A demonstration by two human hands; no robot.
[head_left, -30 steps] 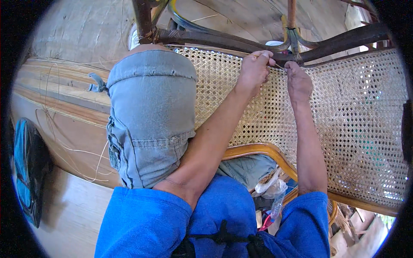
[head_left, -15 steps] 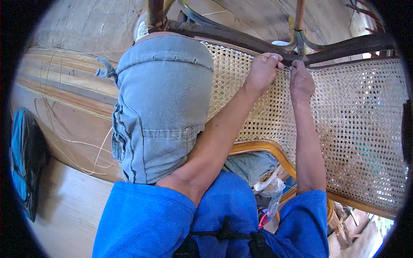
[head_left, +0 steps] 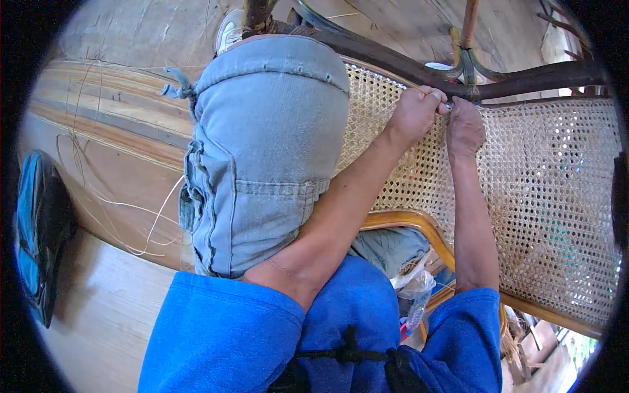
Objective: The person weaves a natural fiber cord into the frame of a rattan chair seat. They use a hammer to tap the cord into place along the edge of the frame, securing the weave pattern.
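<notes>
The woven cane sheet [head_left: 534,209] stretches from left to right, and at its far edge the left hand [head_left: 415,116] and right hand [head_left: 466,128] bend close together, holding what nobody can tell, the right one nearer the joint [head_left: 468,68] on the dark pole [head_left: 537,80].

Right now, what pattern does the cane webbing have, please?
Cane webbing: open lattice of holes, best in head view.

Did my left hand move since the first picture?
Yes, a little: your left hand has shifted rightward, closer to the joint on the dark rail.
</notes>
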